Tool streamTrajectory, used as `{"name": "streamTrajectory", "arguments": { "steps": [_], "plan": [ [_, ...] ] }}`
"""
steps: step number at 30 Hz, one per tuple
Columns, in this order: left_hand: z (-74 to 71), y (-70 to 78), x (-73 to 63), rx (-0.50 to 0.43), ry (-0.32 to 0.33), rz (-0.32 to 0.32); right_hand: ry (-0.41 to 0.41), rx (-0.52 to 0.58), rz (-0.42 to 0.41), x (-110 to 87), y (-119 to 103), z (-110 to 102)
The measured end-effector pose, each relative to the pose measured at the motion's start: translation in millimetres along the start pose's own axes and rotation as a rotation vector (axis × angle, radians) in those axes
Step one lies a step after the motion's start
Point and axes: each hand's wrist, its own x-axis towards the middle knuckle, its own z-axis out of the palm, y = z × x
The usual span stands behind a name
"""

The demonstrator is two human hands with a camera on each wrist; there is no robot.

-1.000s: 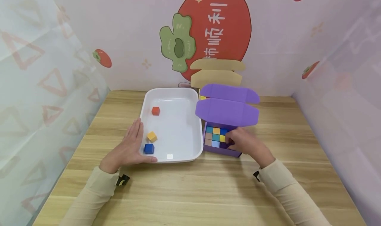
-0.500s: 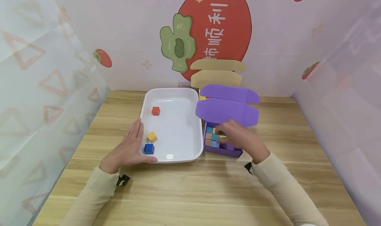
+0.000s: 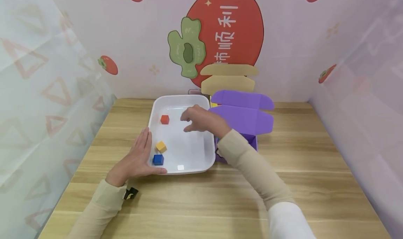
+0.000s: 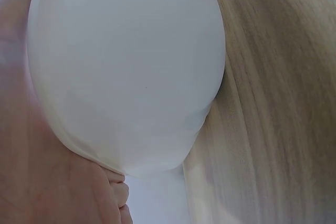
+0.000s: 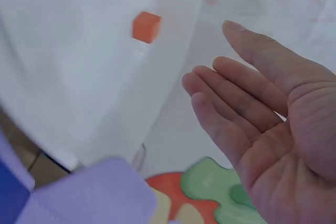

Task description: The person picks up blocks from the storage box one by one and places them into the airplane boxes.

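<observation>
A white tray holds a red cube, a yellow cube and a blue cube along its left side. Against the tray's near left corner rests my left hand, its fingers extended along the side and thumb along the front rim. My right hand hovers over the tray's right half, to the right of the red cube. In the right wrist view, nothing lies between its loosely bent fingers and thumb. An open purple box stands right of the tray; my right forearm hides most of its inside.
Behind the purple box is a beige box with a raised lid; a bit of yellow shows inside it. Patterned cloth walls enclose the wooden table at the back and sides.
My right hand has lifted out of the purple box and moved left, over the tray. My left hand stays at the tray's corner, and the three cubes keep their places.
</observation>
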Motion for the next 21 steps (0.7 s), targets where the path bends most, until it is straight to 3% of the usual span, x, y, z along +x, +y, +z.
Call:
{"name": "streamTrajectory", "arguments": {
  "steps": [4, 8, 14, 21],
  "plan": [
    [0.1, -2.7, -2.0, 0.004, 0.008, -0.004, -0.037, 0.007, 0.038, 40.2, -3, 12],
    [0.9, -4.3, -2.7, 0.002, 0.023, 0.007, 0.005, 0.069, 0.105, 71.1, -3, 29],
    [2.8, -2.3, 0.4, 0.011, 0.032, 0.023, 0.118, 0.130, 0.219, 101.4, 1, 54],
    [2.2, -2.1, 2.0, 0.021, 0.026, 0.018, 0.222, 0.180, 0.243, 127.9, 5, 74]
  ]
}}
